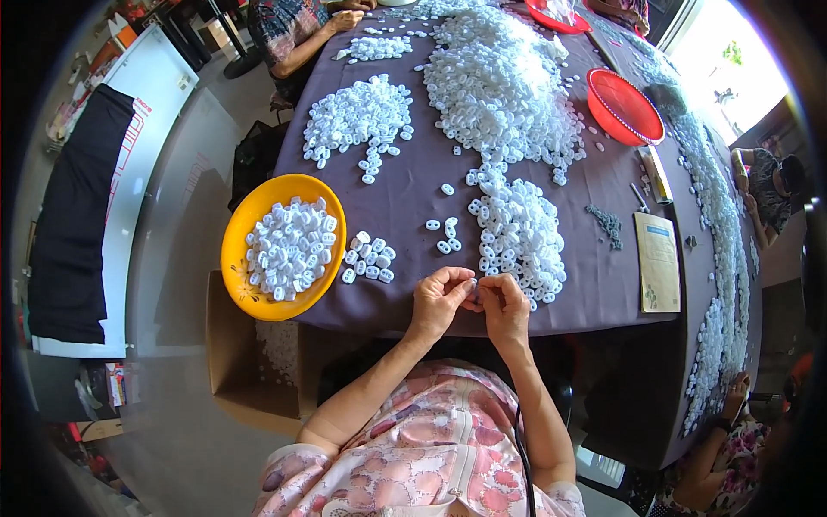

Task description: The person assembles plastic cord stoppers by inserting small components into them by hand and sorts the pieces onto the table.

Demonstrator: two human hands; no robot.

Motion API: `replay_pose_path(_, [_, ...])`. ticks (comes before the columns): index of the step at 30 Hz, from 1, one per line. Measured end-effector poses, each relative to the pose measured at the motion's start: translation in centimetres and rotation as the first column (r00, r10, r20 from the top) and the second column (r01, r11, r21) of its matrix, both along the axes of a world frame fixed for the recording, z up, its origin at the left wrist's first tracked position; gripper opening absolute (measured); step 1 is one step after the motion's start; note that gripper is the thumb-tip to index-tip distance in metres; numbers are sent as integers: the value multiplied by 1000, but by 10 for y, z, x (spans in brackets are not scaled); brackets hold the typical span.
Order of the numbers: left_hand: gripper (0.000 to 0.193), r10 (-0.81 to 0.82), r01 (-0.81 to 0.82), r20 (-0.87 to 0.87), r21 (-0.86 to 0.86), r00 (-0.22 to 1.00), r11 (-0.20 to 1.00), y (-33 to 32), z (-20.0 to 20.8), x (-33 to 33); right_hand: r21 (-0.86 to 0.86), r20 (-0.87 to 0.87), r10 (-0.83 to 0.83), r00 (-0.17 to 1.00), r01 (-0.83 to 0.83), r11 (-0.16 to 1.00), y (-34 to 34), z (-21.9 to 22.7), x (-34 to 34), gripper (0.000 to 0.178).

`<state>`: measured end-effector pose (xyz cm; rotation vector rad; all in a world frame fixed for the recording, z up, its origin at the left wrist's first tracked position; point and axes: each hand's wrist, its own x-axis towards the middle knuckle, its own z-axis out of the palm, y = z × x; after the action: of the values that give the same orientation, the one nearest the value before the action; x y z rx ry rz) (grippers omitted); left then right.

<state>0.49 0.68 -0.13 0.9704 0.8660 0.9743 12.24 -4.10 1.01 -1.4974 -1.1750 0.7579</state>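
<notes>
At the table's near edge my left hand (441, 302) and my right hand (504, 308) meet, fingertips pinched together. A tiny pale thing shows between them, too covered by the fingers to make out. Just beyond my right hand lies a heap of small white oval pieces (519, 237), many with two holes. Several loose white pieces (444, 246) lie beyond my left hand. To its left is a small cluster of blocky white pieces (369, 258). Next to that stands a yellow bowl (237, 233) filled with similar blocky pieces.
A large white heap (500, 77) covers the far middle of the dark tablecloth (405, 207). Another pile (357, 116) lies far left. On the right are a red basket (624, 112), grey-green bits (607, 226) and a tan packet (657, 263). A cardboard box (226, 379) stands below. Other people sit around.
</notes>
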Motion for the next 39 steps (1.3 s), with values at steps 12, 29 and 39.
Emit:
replay_pose_path(12, [11,-15,16,-24,19,1000,1000,1,-6,-1,57,-176,-22,984,32,998,3,-8,-4,10])
replay_pose_path(29, [7,13,-11,-42,26,999,1000,0,-5,0,123,-130,-10,991,26,992,3,-4,-7,9])
replay_pose_path(39, [7,-7,14,-98,66,995,998,-1,0,0,119,-32,-35,999,38,992,2,-9,-5,9])
